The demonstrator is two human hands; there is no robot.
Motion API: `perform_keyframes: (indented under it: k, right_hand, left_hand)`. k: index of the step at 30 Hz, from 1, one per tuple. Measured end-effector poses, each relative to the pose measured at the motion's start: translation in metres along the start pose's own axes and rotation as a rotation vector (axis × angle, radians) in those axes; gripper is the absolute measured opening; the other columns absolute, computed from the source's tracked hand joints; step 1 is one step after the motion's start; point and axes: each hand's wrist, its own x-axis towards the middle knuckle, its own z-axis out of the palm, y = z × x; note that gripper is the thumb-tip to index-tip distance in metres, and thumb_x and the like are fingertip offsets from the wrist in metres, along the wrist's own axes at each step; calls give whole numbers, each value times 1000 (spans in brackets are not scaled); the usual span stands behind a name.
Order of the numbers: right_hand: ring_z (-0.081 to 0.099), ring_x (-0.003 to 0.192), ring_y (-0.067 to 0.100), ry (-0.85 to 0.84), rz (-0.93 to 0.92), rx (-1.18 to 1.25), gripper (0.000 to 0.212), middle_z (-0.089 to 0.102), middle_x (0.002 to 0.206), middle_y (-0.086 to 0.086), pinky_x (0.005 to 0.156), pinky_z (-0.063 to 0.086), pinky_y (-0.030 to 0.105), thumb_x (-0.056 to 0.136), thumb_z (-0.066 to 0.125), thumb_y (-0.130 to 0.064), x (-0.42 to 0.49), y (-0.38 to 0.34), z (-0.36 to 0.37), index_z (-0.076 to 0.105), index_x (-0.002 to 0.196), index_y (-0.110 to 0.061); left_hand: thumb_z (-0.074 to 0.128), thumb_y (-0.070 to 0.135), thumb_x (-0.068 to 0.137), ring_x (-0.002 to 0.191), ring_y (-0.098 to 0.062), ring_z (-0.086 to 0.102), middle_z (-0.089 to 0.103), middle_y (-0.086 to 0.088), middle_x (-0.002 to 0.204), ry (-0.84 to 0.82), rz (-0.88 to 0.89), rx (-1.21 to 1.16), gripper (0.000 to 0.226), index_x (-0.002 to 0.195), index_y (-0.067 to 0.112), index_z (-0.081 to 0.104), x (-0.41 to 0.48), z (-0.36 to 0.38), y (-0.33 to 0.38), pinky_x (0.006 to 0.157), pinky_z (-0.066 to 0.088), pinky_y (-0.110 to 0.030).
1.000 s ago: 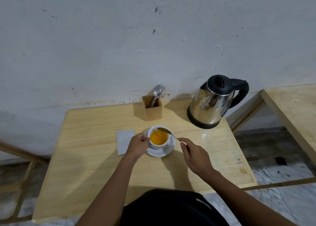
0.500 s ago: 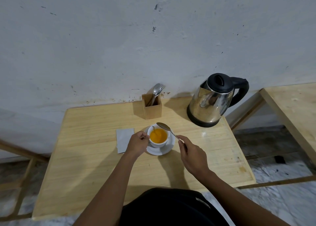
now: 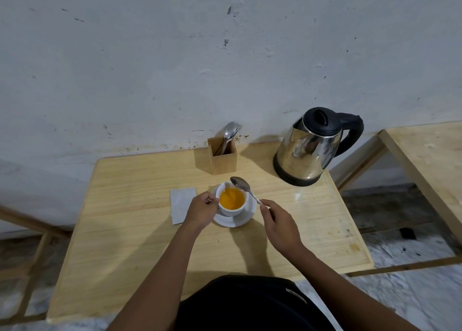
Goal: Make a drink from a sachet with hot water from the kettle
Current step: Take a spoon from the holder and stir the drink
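The right hand (image 3: 277, 220) pinches the light, stiff spoon (image 3: 243, 188) by its handle; the left hand (image 3: 202, 209) grips the full cup (image 3: 231, 200) (fragile, probably hot).

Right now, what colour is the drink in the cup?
The drink is orange-yellow, in a white cup. The head view shows it best.

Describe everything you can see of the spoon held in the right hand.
The teaspoon looks like shiny silver metal, with an oval bowl and a thin straight handle. The right hand pinches the handle's near end. It slants up and away to the left, its bowl clear of the orange drink, above the far right rim of the white cup.
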Motion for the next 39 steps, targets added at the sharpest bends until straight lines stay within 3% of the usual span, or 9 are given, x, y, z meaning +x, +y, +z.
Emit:
perform_keyframes:
  k: [2, 6, 11, 16, 22, 26, 29, 35, 39]
  right_hand:
    - [60, 73, 5, -1, -12, -39, 33, 67, 82, -13, 60, 46, 24, 102, 40, -37, -1, -1, 0, 61, 124, -28]
    - [58, 74, 5, 44, -27, -186, 30, 70, 88, -12, 56, 30, 10, 101, 42, -37, -8, -2, -2, 61, 123, -32]
    - [61, 76, 5, 65, 8, -207, 27, 68, 81, -13, 58, 33, 13, 100, 41, -40, -13, -1, 2, 60, 120, -38]
    - [56, 66, 7, -13, 161, 184, 27, 62, 69, -9, 63, 45, 30, 100, 44, -37, -7, 1, 6, 66, 113, -29]
    - [42, 57, 10, -79, 314, 527, 24, 48, 60, -6, 54, 35, 20, 98, 49, -20, -4, -2, 10, 74, 98, -18]
    - [34, 53, 10, -45, 480, 689, 32, 39, 58, -3, 54, 29, 24, 99, 45, -26, 5, -3, 4, 72, 92, -11]
    - [34, 55, 11, 38, 533, 766, 25, 37, 58, -4, 55, 28, 25, 99, 44, -21, 13, 4, 0, 64, 90, -10]
    - [49, 75, 12, 155, 603, 643, 21, 56, 86, 1, 63, 38, 26, 100, 41, -19, 28, 29, 8, 60, 102, -10]
    - [55, 87, 22, 208, 587, 493, 24, 61, 100, 8, 77, 44, 34, 100, 39, -21, 38, 37, 19, 58, 104, -8]
  left_hand:
    - [55, 23, 92, 86, -26, 62, 69, -14, 97, 1, -2, -6, 15, 80, 19, 62, 1, 0, -1, 78, 54, -43]
    - [54, 25, 92, 95, -29, 64, 69, -13, 98, -12, -2, -5, 14, 84, 19, 64, 2, 0, -2, 83, 55, -46]
    - [54, 26, 92, 94, -28, 64, 69, -11, 97, -7, 3, 3, 14, 84, 19, 64, 3, 0, -3, 83, 55, -46]
    - [54, 24, 92, 81, -23, 60, 68, -10, 92, 3, 15, 13, 17, 91, 12, 66, 5, 1, -5, 82, 55, -47]
    - [54, 26, 92, 79, -20, 57, 66, -8, 89, 4, 26, 14, 18, 93, 12, 66, 6, 1, -6, 80, 54, -44]
    - [55, 25, 93, 77, -20, 56, 62, -4, 83, -5, 30, 0, 15, 89, 14, 65, 6, 1, -6, 73, 50, -38]
    - [55, 25, 93, 76, -19, 56, 62, -3, 82, -8, 27, -4, 15, 92, 13, 65, 7, 1, -7, 72, 48, -37]
    - [55, 25, 93, 78, -18, 57, 63, -1, 85, -5, 22, -10, 14, 90, 16, 65, 8, 1, -7, 75, 51, -39]
    - [54, 24, 94, 78, -16, 56, 63, 0, 87, -7, 20, -16, 16, 94, 13, 66, 8, 1, -7, 75, 50, -37]
